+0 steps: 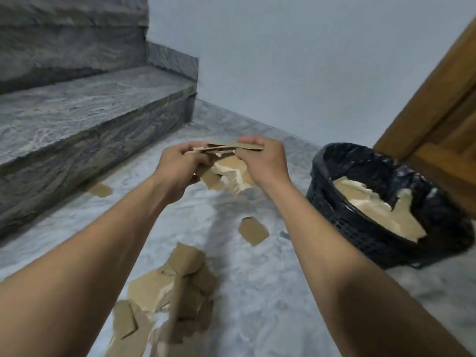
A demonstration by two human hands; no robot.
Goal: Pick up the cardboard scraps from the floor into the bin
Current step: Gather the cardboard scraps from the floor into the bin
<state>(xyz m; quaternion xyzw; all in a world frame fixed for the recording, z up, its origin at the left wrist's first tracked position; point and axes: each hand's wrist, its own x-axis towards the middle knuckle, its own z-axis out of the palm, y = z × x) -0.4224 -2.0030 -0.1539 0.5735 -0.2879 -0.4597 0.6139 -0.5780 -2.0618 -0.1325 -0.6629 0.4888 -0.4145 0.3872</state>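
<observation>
Both hands hold a flat stack of brown cardboard scraps above the floor. My left hand grips its left end and my right hand pinches its right end. More scraps hang or lie under the stack. A single scrap lies on the marble floor between my arms, another by the step, and a large pile lies near the bottom. The black mesh bin with a black liner stands to the right and holds pale cardboard pieces.
Grey stone stairs rise on the left. A wooden door stands behind the bin on the right. A pale wall closes the corner ahead.
</observation>
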